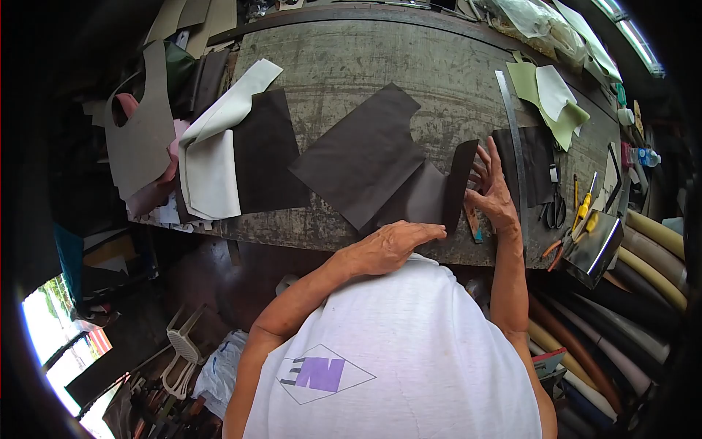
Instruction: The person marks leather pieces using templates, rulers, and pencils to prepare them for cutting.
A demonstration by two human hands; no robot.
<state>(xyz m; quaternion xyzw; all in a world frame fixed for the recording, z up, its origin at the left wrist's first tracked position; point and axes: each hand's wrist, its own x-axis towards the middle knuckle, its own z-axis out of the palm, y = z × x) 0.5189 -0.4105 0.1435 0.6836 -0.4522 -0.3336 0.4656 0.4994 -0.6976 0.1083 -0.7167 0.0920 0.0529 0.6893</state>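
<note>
My left hand [401, 240] lies at the table's near edge, fingers stretched out to the right. Its fingertips touch or nearly touch the lower end of a dark brown sheet [424, 192], which looks like leather or vinyl. The right part of this sheet stands up as a curled flap [461, 183]. Against the flap's right side is my right hand [491, 186], fingers spread apart. Another dark brown cut piece [365, 157] partly overlaps the sheet on the left. A small tool with a teal end [477, 235] rests below my right hand.
A metal ruler [514, 132] lies across dark pieces [537, 164] on the right. Beyond are scissors [556, 211], a yellow screwdriver [585, 205], pliers [557, 245] and a shiny box [594, 245]. White folded material [212, 168] lies at left. Material rolls [651, 271] stand right of the table.
</note>
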